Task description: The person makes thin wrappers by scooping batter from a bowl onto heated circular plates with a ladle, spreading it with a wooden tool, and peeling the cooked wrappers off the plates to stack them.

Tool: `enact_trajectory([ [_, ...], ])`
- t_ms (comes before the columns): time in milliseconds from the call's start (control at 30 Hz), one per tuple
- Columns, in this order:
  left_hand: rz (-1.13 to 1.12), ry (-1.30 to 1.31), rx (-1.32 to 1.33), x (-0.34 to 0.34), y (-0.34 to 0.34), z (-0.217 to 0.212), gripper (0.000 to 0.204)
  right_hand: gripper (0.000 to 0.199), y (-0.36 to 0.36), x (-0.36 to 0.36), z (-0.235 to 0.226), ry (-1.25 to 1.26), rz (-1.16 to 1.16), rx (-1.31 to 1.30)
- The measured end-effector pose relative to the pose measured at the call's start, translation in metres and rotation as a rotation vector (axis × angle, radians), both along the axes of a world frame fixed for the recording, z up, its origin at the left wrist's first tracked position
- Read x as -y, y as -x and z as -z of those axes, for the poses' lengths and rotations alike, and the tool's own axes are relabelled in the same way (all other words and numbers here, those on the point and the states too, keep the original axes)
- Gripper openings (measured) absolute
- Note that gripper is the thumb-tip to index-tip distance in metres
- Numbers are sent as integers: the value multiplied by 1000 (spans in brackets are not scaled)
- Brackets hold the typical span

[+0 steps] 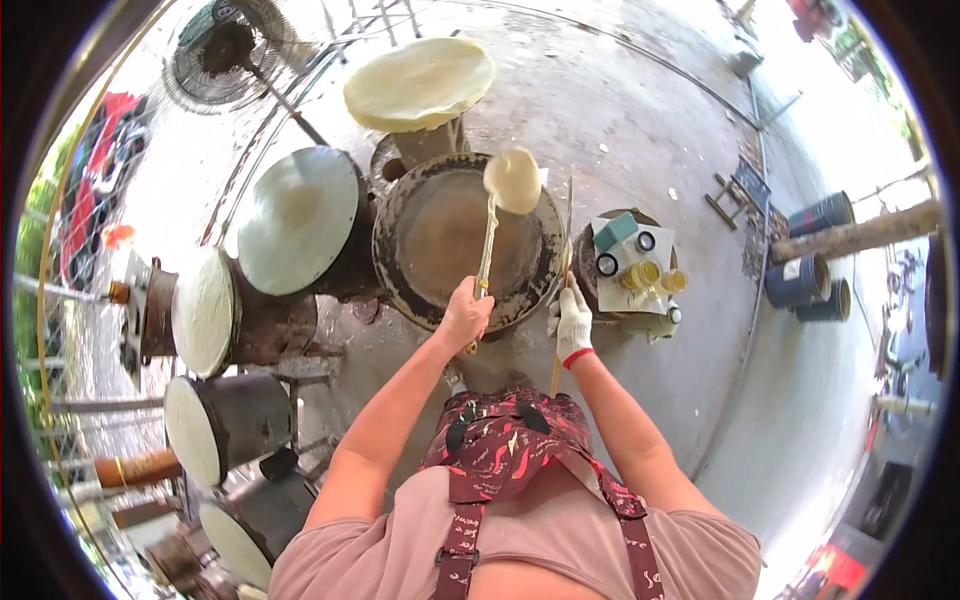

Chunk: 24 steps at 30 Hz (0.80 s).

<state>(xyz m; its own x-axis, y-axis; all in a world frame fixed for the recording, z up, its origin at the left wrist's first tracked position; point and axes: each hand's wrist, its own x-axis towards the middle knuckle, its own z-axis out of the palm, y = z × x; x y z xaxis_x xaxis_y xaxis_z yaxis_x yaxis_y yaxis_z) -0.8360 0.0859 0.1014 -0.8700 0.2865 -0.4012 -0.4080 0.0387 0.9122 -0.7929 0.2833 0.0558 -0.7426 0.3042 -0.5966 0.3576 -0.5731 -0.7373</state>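
A person in a dark red patterned apron [505, 445] leans over a row of round steaming drums. The bare left hand [466, 315] is clenched around the handle of a long ladle [490, 235], whose bowl, brimming with pale batter, hangs above the far rim of the dark round steamer top [440, 245] directly ahead. The right hand [572, 322], in a white glove with a red cuff, grips a thin bamboo stick [562, 290] that stands nearly upright at the steamer's right edge. Just to the right, a low stand [630, 265] carries a white cloth with small jars and lids. To the left, several drums [240, 425] with pale, taut round tops lean in a curved line. Beyond the steamer, a cream-coloured round sheet [420, 82] rests on a raised support. The floor [640, 130] is stained grey concrete; a standing fan [225, 50] sits at the far left and dark barrels [815, 280] lie at the right.
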Motion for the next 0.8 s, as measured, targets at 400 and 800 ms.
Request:
enact_trajectory([
  [400,319,1039,-529,86,107,51,22,40,59,96,-23,-138,-47,320],
  [800,265,1095,-644,158,124,42,27,40,63,117,-17,-356,-80,99],
])
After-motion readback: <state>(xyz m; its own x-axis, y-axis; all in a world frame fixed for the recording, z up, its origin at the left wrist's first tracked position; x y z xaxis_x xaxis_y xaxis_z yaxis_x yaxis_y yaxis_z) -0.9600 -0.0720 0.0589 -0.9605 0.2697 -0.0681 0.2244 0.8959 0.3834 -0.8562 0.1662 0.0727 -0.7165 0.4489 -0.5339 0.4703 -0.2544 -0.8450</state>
